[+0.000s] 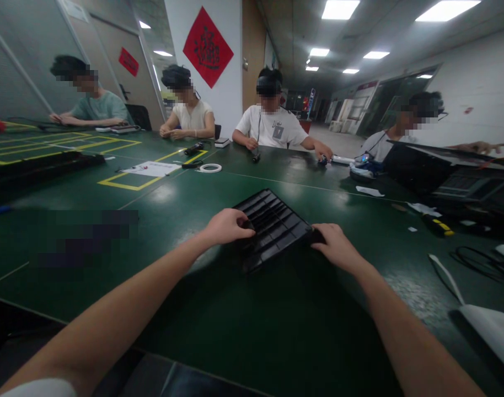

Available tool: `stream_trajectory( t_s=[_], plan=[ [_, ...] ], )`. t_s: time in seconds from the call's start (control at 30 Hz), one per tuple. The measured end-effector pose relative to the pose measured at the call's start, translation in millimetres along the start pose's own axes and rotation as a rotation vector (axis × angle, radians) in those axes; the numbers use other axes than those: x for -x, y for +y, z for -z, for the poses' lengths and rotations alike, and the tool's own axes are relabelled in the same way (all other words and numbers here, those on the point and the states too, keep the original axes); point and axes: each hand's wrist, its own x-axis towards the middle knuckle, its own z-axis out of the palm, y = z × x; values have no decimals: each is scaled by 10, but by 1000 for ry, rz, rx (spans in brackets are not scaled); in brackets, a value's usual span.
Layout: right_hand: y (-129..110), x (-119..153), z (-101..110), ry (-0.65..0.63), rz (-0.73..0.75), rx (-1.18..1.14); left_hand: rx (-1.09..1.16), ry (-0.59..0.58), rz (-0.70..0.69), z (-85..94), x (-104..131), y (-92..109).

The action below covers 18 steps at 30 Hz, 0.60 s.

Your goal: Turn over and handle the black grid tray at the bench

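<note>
A black ribbed plastic panel [277, 226] is tilted above the green table [186, 342] in front of me. My left hand [229, 227] grips its left edge, with the thumb bent over the ribbed face. At the opposite edge my right hand [334, 245] holds the panel's right corner between thumb and fingers. Some fingertips of both hands are hidden behind the panel. Its lower edge is dark, and I cannot tell whether it touches the table.
Several people sit around the table. A roll of white tape [210, 168] lies beyond the panel, near a paper sheet [151, 169]. To the right are a yellow-and-black tool [440, 225], a black cable [481, 262] and a white device [492, 331]. A long black part [49, 168] lies left.
</note>
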Motion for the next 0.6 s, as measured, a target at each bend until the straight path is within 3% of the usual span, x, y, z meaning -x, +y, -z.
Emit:
stream_trajectory(
  t_s=[0.17, 0.3, 0.43, 0.6],
  plan=[
    [499, -52, 188, 14, -180, 174, -225, -7, 285, 171, -80, -397],
    [627, -25, 243, 42, -253, 270, -274, -54, 296, 220, -102, -442],
    [551, -15, 243, -3, -239, 172, -319, -85, 243, 168, -93, -380],
    [181, -42, 86, 44, -89, -27, -140, 40, 97, -69, -62, -194]
  ],
)
